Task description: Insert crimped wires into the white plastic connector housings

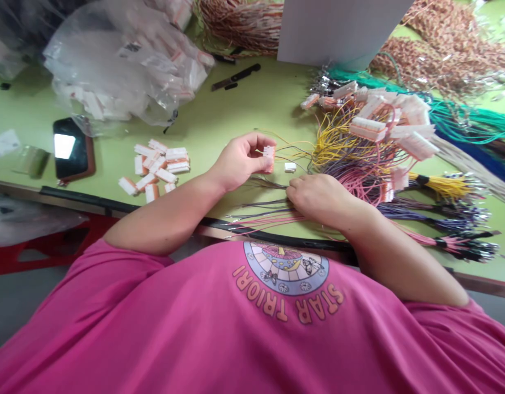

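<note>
Over smooth green tabletop (244, 115) — left hand (234, 163) tight round blocky connector (269, 151), right hand (320, 197) at slender wires (276, 185) — grip unclear

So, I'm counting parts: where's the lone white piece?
In the head view, the lone white piece lies right of centre on the green table, between the left hand and right hand.
</note>
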`<state>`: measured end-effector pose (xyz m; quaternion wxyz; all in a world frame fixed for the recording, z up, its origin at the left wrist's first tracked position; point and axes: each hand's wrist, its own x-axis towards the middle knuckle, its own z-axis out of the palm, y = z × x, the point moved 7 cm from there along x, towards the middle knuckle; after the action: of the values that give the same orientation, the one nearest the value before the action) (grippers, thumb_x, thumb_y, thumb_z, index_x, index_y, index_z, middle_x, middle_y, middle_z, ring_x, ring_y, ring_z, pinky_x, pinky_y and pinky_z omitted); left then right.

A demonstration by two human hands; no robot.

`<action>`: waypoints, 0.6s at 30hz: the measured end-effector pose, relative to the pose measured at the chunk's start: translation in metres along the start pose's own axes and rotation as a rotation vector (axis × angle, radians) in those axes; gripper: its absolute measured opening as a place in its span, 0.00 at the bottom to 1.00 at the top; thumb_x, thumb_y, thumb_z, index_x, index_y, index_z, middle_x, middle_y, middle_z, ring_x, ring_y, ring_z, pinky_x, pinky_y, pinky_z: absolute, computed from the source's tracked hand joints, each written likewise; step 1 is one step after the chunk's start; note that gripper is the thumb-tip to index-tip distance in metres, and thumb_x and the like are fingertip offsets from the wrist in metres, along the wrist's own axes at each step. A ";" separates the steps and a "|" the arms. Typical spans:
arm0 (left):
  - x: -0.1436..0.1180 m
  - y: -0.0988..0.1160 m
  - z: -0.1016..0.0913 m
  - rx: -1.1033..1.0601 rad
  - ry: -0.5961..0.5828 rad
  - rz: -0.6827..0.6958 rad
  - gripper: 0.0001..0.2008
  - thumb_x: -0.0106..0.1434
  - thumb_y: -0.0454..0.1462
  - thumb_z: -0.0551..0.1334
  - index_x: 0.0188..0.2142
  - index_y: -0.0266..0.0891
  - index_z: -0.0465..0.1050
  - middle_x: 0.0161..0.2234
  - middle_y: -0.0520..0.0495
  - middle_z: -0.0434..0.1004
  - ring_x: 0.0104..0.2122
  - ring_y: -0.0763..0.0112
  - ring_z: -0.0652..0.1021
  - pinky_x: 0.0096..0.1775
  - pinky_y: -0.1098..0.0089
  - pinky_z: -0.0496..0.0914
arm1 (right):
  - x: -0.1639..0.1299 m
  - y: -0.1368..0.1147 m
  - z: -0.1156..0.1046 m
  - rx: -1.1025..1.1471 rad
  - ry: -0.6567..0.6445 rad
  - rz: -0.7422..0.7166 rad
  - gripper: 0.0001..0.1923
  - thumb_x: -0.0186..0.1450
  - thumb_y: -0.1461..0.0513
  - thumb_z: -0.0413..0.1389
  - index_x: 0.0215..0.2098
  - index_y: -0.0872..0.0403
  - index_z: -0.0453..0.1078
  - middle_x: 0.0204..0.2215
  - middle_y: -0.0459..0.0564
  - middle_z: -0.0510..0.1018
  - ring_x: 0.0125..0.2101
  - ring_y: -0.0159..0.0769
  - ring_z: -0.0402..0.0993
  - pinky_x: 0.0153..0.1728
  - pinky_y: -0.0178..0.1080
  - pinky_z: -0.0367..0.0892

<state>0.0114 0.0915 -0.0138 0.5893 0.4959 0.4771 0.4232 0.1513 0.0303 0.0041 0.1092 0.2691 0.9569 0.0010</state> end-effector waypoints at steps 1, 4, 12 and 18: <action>0.000 0.000 0.000 0.007 -0.004 -0.003 0.17 0.51 0.29 0.71 0.40 0.36 0.72 0.31 0.53 0.75 0.26 0.80 0.76 0.34 0.72 0.76 | 0.000 0.001 0.000 0.004 -0.002 0.009 0.12 0.68 0.70 0.50 0.38 0.58 0.76 0.31 0.56 0.80 0.30 0.39 0.75 0.27 0.40 0.51; 0.000 -0.001 0.001 0.026 -0.018 -0.012 0.17 0.52 0.29 0.71 0.41 0.36 0.72 0.30 0.53 0.75 0.26 0.79 0.76 0.35 0.71 0.76 | -0.002 0.007 -0.002 0.045 -0.011 0.042 0.11 0.67 0.68 0.49 0.38 0.57 0.74 0.30 0.54 0.80 0.27 0.37 0.72 0.25 0.40 0.47; 0.001 -0.007 0.001 0.016 -0.043 -0.017 0.15 0.55 0.28 0.68 0.43 0.35 0.72 0.31 0.51 0.74 0.28 0.77 0.77 0.36 0.68 0.76 | -0.011 0.018 -0.020 0.281 0.124 0.082 0.09 0.64 0.65 0.50 0.33 0.53 0.73 0.27 0.48 0.77 0.25 0.33 0.64 0.27 0.38 0.49; -0.002 -0.008 0.008 -0.065 -0.143 -0.051 0.21 0.51 0.36 0.74 0.43 0.36 0.71 0.30 0.53 0.74 0.26 0.78 0.76 0.33 0.70 0.75 | -0.019 -0.002 -0.050 0.605 0.401 -0.086 0.10 0.64 0.66 0.51 0.38 0.55 0.75 0.29 0.50 0.79 0.32 0.35 0.70 0.37 0.37 0.63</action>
<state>0.0186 0.0868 -0.0209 0.6481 0.4932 0.4324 0.3869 0.1556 0.0214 0.0571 -0.1654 0.2430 0.9267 -0.2340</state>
